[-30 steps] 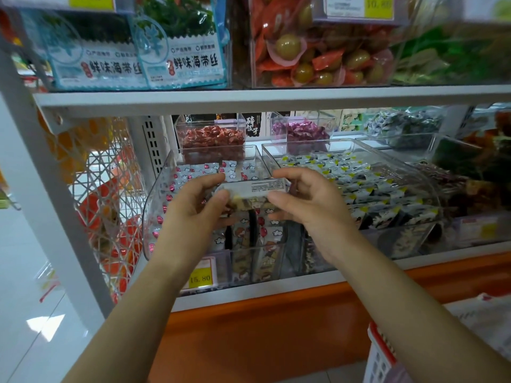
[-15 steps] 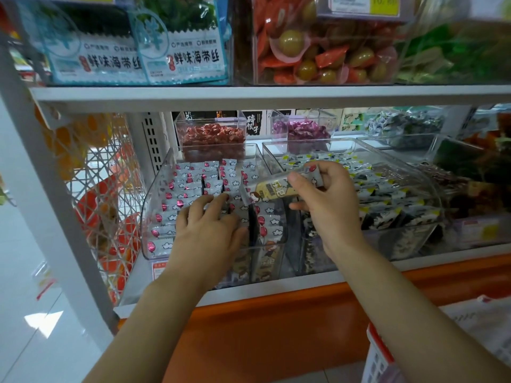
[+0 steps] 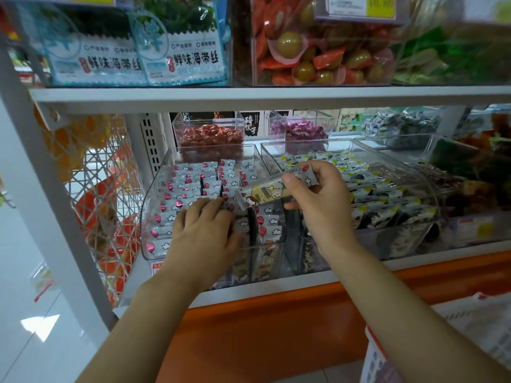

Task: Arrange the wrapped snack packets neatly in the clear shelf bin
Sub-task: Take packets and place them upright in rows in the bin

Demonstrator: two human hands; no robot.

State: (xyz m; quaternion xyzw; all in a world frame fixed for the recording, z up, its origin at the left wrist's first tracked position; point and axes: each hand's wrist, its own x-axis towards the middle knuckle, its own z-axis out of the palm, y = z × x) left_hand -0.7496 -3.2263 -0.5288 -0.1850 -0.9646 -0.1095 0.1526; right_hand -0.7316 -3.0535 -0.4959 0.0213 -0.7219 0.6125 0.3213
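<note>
Item: long wrapped snack packet point(image 3: 265, 193) in white-and-yellow film. It has a cartoon face near its lower left end, a yellow band with dark characters too blurred to read, and a grey-white right end printed with a red balloon. Location: in the air over the right part of the clear plastic shelf bin with a curved front wall point(image 3: 157, 194), tilted with its left end lower. Held by: right hand point(image 3: 318, 200), thumb on top and fingers curled beneath, pinching the packet's right half. Bin contents: rows of matching white packets with red balloons and clouds point(image 3: 188, 186), standing on edge in close columns. Left hand point(image 3: 203, 230): palm down, fingers nearly straight and together, pressing on the packets in the middle of the bin and gripping nothing. Just to the right: second clear bin point(image 3: 414, 172) of black, white and yellow packets. Behind: small clear box of red sweets point(image 3: 211, 136), small clear box of purple sweets point(image 3: 301, 128), and a black pack whose white characters read roughly 碎银子 point(image 3: 251, 124). Upper white metal shelf point(image 3: 249, 95): 2 pale blue seaweed bags marked 鲜味海带丝 point(image 3: 190, 58), and a yellow price label reading 10.80 point(image 3: 380, 4) on a clear box of orange and green wrapped items. Below: orange base panel point(image 3: 262, 327).
</note>
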